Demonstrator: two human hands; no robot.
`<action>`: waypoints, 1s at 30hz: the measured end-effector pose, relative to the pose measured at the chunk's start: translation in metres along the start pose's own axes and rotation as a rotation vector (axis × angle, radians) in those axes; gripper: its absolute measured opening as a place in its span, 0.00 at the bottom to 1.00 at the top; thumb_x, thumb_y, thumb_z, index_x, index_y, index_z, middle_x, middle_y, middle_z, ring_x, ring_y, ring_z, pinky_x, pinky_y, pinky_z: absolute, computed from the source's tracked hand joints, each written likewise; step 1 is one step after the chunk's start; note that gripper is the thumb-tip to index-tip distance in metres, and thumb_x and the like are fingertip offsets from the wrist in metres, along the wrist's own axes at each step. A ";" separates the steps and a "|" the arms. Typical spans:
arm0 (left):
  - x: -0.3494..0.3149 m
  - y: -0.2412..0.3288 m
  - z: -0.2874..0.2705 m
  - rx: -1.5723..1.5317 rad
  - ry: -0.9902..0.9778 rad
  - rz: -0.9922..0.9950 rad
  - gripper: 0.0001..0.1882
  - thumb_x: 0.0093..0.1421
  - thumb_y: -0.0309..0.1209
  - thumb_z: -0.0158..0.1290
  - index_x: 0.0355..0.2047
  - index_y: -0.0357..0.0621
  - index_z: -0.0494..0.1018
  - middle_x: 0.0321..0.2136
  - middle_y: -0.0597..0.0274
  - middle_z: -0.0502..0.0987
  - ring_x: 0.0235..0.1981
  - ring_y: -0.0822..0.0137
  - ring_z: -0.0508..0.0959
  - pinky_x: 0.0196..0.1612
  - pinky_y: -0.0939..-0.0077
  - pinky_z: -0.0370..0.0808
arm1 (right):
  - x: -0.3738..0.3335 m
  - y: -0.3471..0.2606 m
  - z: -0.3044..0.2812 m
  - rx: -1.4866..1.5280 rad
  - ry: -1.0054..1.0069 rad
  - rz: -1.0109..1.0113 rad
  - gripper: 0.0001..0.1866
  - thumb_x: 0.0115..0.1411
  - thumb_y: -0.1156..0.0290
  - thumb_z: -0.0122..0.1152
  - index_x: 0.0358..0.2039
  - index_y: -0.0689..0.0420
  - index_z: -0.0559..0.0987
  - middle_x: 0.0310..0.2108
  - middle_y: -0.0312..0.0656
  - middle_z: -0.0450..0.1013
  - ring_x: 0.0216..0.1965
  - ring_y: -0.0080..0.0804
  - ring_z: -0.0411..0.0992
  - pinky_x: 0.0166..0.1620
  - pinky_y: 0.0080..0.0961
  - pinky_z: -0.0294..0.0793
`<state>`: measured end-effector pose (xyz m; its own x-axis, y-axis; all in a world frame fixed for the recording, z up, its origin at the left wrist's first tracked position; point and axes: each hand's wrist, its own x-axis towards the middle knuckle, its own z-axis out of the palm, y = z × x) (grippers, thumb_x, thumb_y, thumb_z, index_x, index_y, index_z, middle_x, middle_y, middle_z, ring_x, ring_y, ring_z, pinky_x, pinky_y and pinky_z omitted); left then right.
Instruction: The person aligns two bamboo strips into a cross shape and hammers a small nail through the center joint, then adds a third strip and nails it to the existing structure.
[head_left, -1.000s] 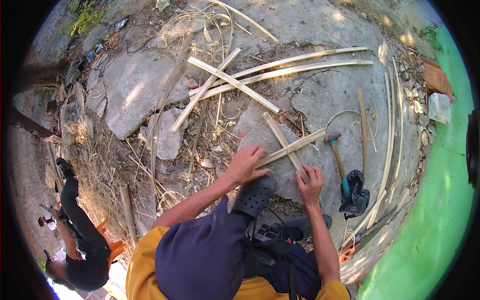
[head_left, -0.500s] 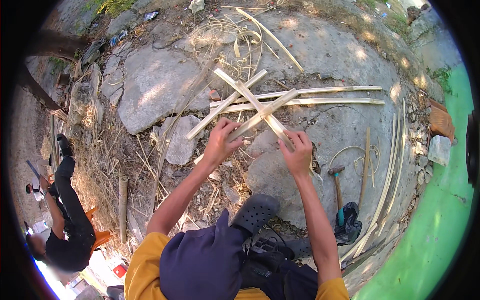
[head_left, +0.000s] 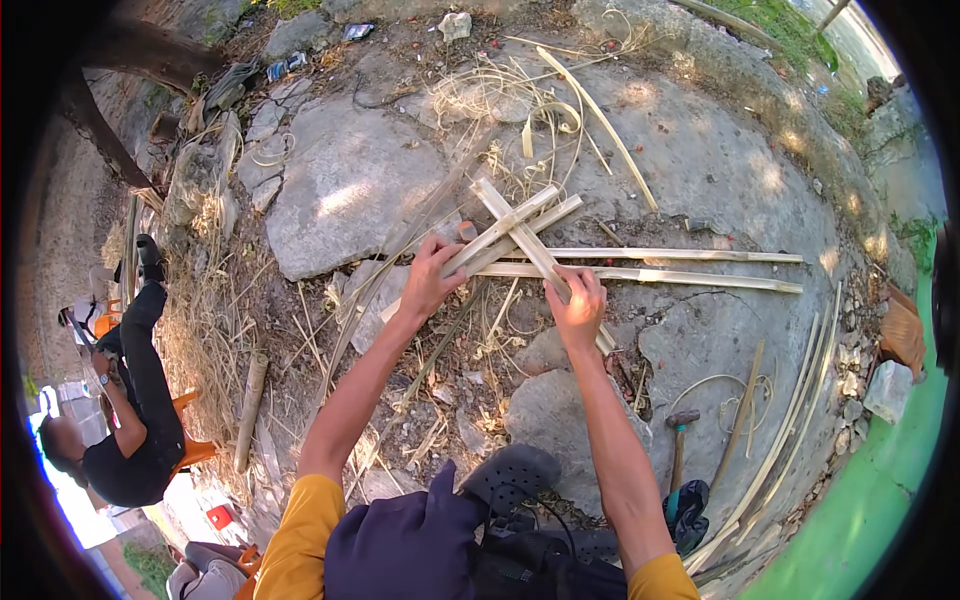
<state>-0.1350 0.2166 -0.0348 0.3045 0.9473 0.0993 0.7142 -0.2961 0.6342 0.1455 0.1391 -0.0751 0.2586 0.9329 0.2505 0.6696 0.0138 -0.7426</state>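
Both hands hold pale split bamboo strips, crossed in an X over the ground. My left hand [head_left: 432,280] grips the near end of one bamboo strip [head_left: 500,229], which slants up to the right. My right hand [head_left: 577,306] is closed around a second bamboo strip [head_left: 538,252], which slants up to the left beneath the first. Another slanting bamboo strip [head_left: 563,212] lies close beside the first, partly hidden by it and by my left hand. Two long bamboo strips [head_left: 700,274] stretch out to the right under the crossing.
A hammer [head_left: 683,420] lies right of my right forearm, beside a black plastic bag [head_left: 690,512]. Long thin strips [head_left: 790,400] curve along the right side. Curled shavings [head_left: 500,95] lie beyond the crossing. A person [head_left: 130,440] sits at far left; a stone block [head_left: 887,390] stands at far right.
The view has shifted, with the ground lower in it. The crossed strips have moved farther away and leftward over the long strips. The left-hand strip now crosses nearer its far end.
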 end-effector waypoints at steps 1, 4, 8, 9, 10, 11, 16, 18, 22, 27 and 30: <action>0.001 0.002 0.002 -0.014 0.015 -0.003 0.23 0.55 0.27 0.68 0.52 0.37 0.83 0.41 0.53 0.77 0.42 0.54 0.80 0.49 0.60 0.79 | 0.000 0.002 0.000 -0.003 0.003 0.004 0.18 0.55 0.69 0.78 0.47 0.52 0.87 0.40 0.36 0.78 0.44 0.38 0.77 0.50 0.42 0.71; 0.005 0.006 0.005 -0.043 0.030 -0.027 0.23 0.56 0.28 0.67 0.52 0.37 0.83 0.41 0.53 0.77 0.43 0.54 0.80 0.50 0.60 0.79 | 0.002 0.008 0.003 -0.017 0.038 -0.012 0.18 0.55 0.69 0.79 0.47 0.52 0.87 0.40 0.36 0.77 0.44 0.38 0.77 0.50 0.42 0.72; 0.006 0.004 0.006 -0.029 -0.025 0.033 0.22 0.57 0.27 0.66 0.54 0.39 0.82 0.41 0.52 0.75 0.43 0.51 0.79 0.49 0.58 0.79 | 0.001 0.007 0.007 -0.003 0.059 0.023 0.18 0.55 0.70 0.79 0.47 0.52 0.87 0.38 0.38 0.76 0.44 0.40 0.76 0.50 0.44 0.73; 0.006 0.004 0.008 -0.037 -0.030 0.034 0.22 0.58 0.27 0.66 0.54 0.39 0.82 0.42 0.52 0.75 0.43 0.51 0.79 0.49 0.58 0.79 | 0.001 0.007 0.007 -0.005 0.060 0.024 0.18 0.55 0.70 0.79 0.47 0.52 0.87 0.38 0.38 0.76 0.44 0.40 0.76 0.50 0.44 0.73; 0.006 0.003 0.010 -0.045 -0.034 0.034 0.22 0.58 0.27 0.66 0.54 0.39 0.82 0.42 0.52 0.75 0.43 0.51 0.79 0.49 0.57 0.79 | 0.001 0.006 0.006 0.013 0.055 0.027 0.17 0.55 0.70 0.78 0.47 0.54 0.87 0.39 0.40 0.76 0.44 0.42 0.77 0.50 0.43 0.75; 0.005 0.003 0.010 -0.046 -0.033 0.034 0.22 0.58 0.27 0.66 0.54 0.39 0.82 0.42 0.52 0.75 0.43 0.51 0.79 0.49 0.57 0.79 | 0.001 0.006 0.006 0.031 0.051 0.029 0.17 0.56 0.71 0.78 0.47 0.55 0.87 0.39 0.41 0.77 0.44 0.43 0.77 0.50 0.43 0.77; 0.004 0.001 0.013 -0.074 -0.028 0.041 0.23 0.56 0.28 0.68 0.54 0.39 0.83 0.42 0.53 0.76 0.43 0.53 0.80 0.48 0.60 0.80 | 0.004 0.006 0.002 0.051 0.031 0.033 0.17 0.56 0.71 0.78 0.47 0.56 0.87 0.40 0.43 0.77 0.44 0.44 0.77 0.48 0.42 0.78; 0.004 0.000 0.014 -0.068 -0.026 0.054 0.23 0.57 0.28 0.68 0.54 0.39 0.83 0.42 0.53 0.76 0.42 0.54 0.80 0.48 0.61 0.80 | 0.004 0.007 0.001 0.042 0.028 0.034 0.17 0.56 0.71 0.78 0.47 0.56 0.87 0.40 0.43 0.77 0.44 0.44 0.77 0.48 0.42 0.78; 0.003 0.000 0.013 -0.079 -0.029 0.050 0.23 0.57 0.28 0.68 0.54 0.38 0.83 0.43 0.53 0.77 0.43 0.54 0.81 0.48 0.62 0.80 | 0.007 0.005 -0.001 0.049 0.043 -0.018 0.18 0.54 0.72 0.79 0.46 0.55 0.87 0.38 0.43 0.76 0.40 0.46 0.77 0.45 0.44 0.78; 0.005 0.012 0.016 -0.093 -0.051 0.014 0.23 0.59 0.28 0.67 0.56 0.38 0.82 0.45 0.53 0.77 0.45 0.54 0.81 0.50 0.61 0.80 | 0.009 0.006 -0.007 0.050 0.022 -0.035 0.18 0.54 0.73 0.79 0.46 0.55 0.87 0.38 0.43 0.76 0.40 0.46 0.77 0.44 0.44 0.78; 0.009 0.011 0.017 -0.092 -0.067 0.037 0.24 0.60 0.28 0.67 0.57 0.38 0.81 0.46 0.52 0.76 0.45 0.53 0.81 0.50 0.60 0.81 | 0.008 0.002 -0.005 0.048 0.011 -0.003 0.19 0.54 0.73 0.79 0.48 0.56 0.87 0.39 0.43 0.76 0.41 0.45 0.78 0.45 0.43 0.78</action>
<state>-0.1138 0.2200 -0.0401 0.3732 0.9248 0.0739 0.6418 -0.3148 0.6993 0.1521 0.1448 -0.0717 0.2644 0.9288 0.2596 0.6367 0.0340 -0.7704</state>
